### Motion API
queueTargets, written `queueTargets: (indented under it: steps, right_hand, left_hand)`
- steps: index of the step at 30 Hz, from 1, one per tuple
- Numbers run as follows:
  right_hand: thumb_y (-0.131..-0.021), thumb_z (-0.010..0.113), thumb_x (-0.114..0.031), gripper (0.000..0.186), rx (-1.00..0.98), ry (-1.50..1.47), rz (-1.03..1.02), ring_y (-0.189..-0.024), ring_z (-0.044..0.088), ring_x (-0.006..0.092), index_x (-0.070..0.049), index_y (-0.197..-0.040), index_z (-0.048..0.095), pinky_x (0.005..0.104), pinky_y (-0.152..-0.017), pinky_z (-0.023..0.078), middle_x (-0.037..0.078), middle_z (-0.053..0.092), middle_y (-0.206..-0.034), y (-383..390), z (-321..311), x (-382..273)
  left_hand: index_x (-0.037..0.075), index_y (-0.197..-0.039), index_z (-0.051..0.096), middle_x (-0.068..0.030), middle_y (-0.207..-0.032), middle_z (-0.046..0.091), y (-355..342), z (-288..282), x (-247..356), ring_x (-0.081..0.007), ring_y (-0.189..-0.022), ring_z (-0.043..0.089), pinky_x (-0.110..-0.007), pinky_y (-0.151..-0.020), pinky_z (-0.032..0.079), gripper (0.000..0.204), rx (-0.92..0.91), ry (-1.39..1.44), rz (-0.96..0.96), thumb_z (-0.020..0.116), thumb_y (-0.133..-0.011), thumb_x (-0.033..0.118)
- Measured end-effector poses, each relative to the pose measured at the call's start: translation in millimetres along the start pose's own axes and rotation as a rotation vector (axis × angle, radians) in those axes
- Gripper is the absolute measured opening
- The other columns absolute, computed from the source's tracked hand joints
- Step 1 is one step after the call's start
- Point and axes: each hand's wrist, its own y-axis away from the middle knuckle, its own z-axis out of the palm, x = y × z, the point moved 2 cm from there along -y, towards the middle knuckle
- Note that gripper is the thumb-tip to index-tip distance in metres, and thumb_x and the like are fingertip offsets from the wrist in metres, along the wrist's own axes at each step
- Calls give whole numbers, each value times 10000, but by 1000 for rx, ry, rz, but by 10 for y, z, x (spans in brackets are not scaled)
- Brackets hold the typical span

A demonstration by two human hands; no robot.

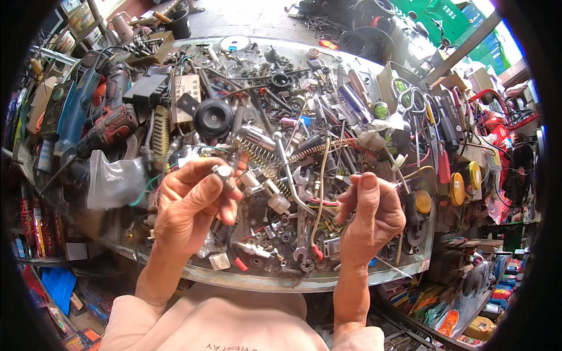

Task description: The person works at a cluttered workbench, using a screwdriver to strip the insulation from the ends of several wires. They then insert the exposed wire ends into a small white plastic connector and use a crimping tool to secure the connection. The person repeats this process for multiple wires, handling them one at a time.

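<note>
At 9 o'clock, close to the middle, a small shiny metal piece [222, 171] sits up in the left hand [186, 202]. The thumb and fingers are bent and close together, pinching it, and its round end points up, maybe so the person can see it well. That wrist comes in from 7 o'clock, and the hand leans in toward the middle. Near 4 o'clock the right hand [373, 212] has its fingers curled in with the thumb on top, like a loose fist. I cannot tell if a tiny thing is hidden inside. Its arm comes up from 5 o'clock. Both hands are up over the messy table [345, 282], likely so the bits below don't get in the way. Between the hands lie a long spring [260, 159] and a wrench [302, 225], with the red tip of a cord [317, 251] at 5 o'clock. Further out, a black round part [212, 117] is at 10 o'clock, with a drill [111, 127] past it. A clear bag [114, 182] is at 9 o'clock, and a yellow round thing [456, 188] at 3 o'clock.
</note>
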Motion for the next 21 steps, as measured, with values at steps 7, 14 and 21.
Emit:
queueTargets:
  steps: [7,14,21]
  right_hand:
    - [-947,702,-150,181,-182,227,-191,-484,514,50,28,-917,690,194,-441,387,52,652,-663,33,1,175]
    - [-838,765,-37,168,-480,345,-281,-623,602,67,14,-994,727,204,-574,464,65,691,-820,92,147,62]
    - [-763,789,37,387,-776,206,-276,-610,593,47,-56,-1134,733,193,-525,472,98,702,-1026,210,291,64]
  left_hand:
    - [-52,-1131,639,-190,-962,721,-25,-7,-54,-197,-715,701,-275,-601,576,253,-26,-52,-31,694,-909,57]
    - [-62,-1133,653,-156,-1008,723,53,-22,-110,-190,-832,714,-290,-647,612,264,2,-180,-15,712,-881,-13]
    - [-58,-1137,676,-118,-953,730,133,82,-139,-158,-844,713,-272,-690,627,258,-120,-415,-101,722,-897,24]
